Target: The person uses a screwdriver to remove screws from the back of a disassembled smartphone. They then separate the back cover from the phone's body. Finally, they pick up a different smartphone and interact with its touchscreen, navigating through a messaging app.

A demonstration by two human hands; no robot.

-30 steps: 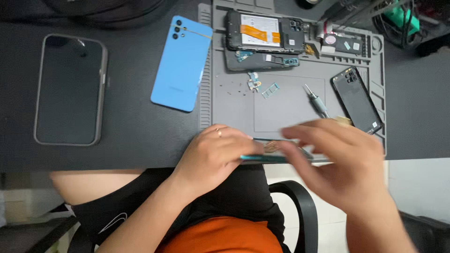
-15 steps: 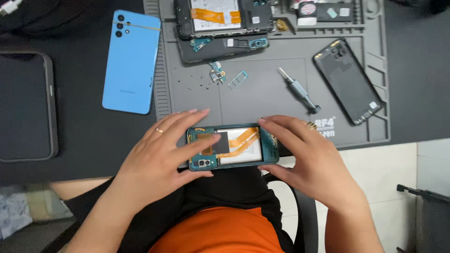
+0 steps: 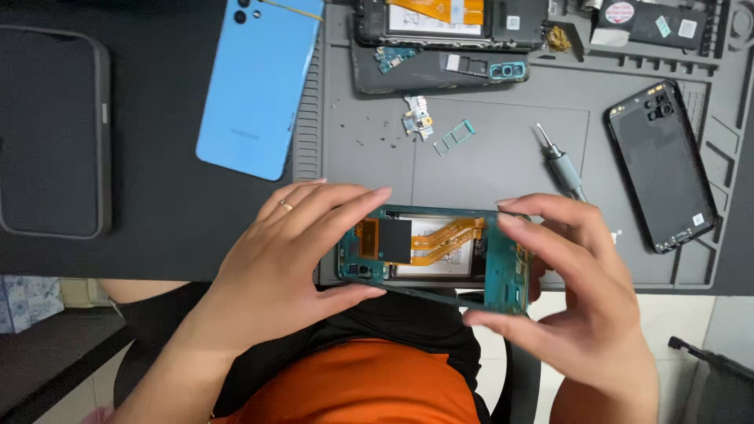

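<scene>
An opened phone body (image 3: 428,255) with a teal frame, orange flex cables and a white battery is held between both hands at the near edge of the grey work mat (image 3: 487,169). My left hand (image 3: 287,263) grips its left end, thumb under and fingers over the top. My right hand (image 3: 577,294) pinches its right end. The phone lies flat with its inside facing up.
A precision screwdriver (image 3: 561,165), small screws and loose parts (image 3: 420,122) lie on the mat. A black back cover (image 3: 661,166) lies at right, a blue back cover (image 3: 259,82) at left, a dark cased phone (image 3: 51,129) far left. Another opened phone (image 3: 452,20) lies at the top.
My hands came together on the opened phone and lifted it off the mat edge toward me. The view has shifted closer, down and right.
</scene>
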